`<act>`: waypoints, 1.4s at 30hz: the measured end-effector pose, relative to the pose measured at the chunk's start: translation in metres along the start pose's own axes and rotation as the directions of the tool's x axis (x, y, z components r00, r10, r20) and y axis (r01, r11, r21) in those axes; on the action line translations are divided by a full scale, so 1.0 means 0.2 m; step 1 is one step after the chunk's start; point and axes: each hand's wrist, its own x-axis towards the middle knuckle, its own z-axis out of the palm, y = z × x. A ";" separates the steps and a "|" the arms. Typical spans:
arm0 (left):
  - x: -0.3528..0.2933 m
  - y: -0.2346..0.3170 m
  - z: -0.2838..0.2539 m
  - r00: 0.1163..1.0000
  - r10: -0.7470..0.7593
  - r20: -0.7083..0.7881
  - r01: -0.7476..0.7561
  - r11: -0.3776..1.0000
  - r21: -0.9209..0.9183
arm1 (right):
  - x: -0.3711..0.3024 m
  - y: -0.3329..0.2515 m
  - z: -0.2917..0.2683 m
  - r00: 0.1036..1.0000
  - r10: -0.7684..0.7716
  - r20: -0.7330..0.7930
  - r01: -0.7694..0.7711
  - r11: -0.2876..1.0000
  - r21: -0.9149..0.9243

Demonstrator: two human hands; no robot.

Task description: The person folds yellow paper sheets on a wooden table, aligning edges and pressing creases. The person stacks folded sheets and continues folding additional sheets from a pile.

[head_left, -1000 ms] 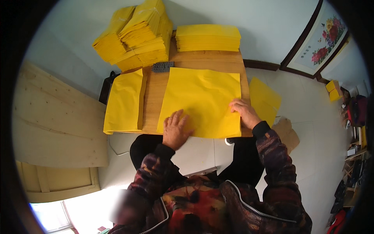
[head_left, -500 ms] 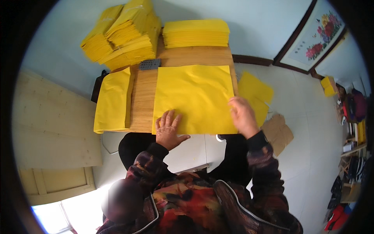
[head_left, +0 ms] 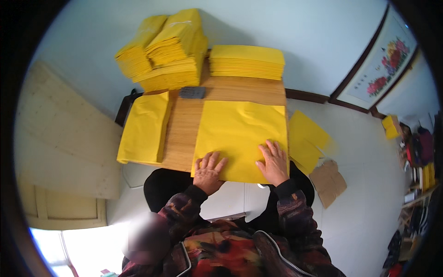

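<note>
A large yellow sheet point(head_left: 242, 127) lies on the wooden table point(head_left: 182, 127), its near edge reaching past the table's front. My left hand point(head_left: 209, 171) rests on the sheet's near left corner with the fingers apart and the thumb at the edge. On the near right part of the sheet lies my right hand point(head_left: 274, 161), flat, fingers spread. Neither hand grips anything that I can see. To the left of the sheet is a folded yellow piece point(head_left: 144, 127), running along the table's left side.
Bundled yellow stacks point(head_left: 173, 44) stand at the far left, beside a neat yellow stack point(head_left: 247, 62). Near them sits a dark grey block point(head_left: 192, 92). Yellow sheets point(head_left: 304, 138) and brown cardboard point(head_left: 327, 182) lie on the floor at right. A framed flower picture point(head_left: 380, 69) leans by the wall.
My right hand has left the sheet's right edge and now lies flat on its near right part. The left hand stays at the near left corner. The whole view has shifted.
</note>
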 end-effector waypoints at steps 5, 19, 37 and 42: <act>0.00 -0.01 0.01 1.000 0.029 0.010 -0.029 0.998 0.047 | 0.14 0.03 -0.17 0.952 -0.022 0.304 0.001 0.998 0.069; -0.01 0.00 0.03 0.999 0.020 -0.034 -0.019 1.000 0.020 | 0.95 0.15 0.17 0.994 0.055 -0.099 -0.066 0.993 -0.102; 0.02 0.03 -0.02 0.995 0.004 0.104 -0.019 0.989 0.146 | -0.34 -0.26 0.15 0.913 -0.289 -0.289 0.297 0.955 -0.017; 0.03 0.01 -0.05 0.992 0.030 0.120 -0.042 0.994 0.100 | -0.30 -0.18 0.17 0.901 -0.325 -0.286 0.330 0.944 -0.034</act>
